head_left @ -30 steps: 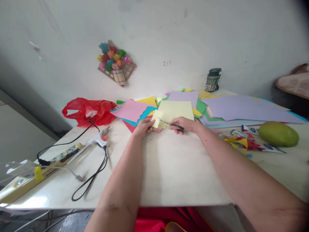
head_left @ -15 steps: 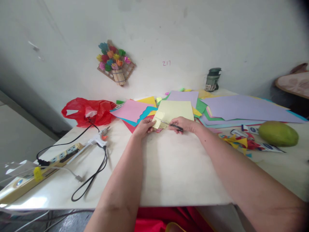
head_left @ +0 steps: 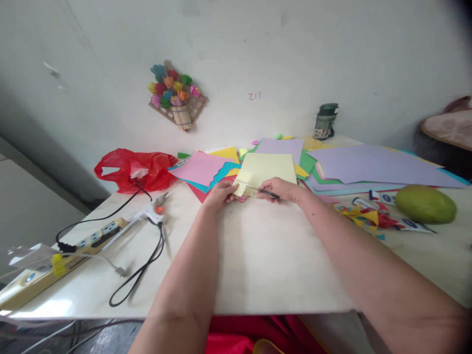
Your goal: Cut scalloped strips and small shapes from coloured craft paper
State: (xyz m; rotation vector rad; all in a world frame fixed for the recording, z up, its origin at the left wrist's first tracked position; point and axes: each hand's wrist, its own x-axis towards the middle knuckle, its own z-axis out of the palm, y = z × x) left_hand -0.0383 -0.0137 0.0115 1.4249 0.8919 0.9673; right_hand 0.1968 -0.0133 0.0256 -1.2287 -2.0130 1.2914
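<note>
A: What'd the L hand (head_left: pixel 221 194) have?
B: Small pale-yellow paper piece w/ a rounded edge (head_left: pixel 241 183). It was pinched btwn thumb & fingertips, barely any gap, by the near-left corner of the big pale-yellow rectangular paper sheet (head_left: pixel 269 167).
A: And the R hand (head_left: pixel 277 188)?
B: Curled round black-handled metal scissors (head_left: pixel 270 194); blades reached across the small piece. Couldn't tell how far apart they were.
</note>
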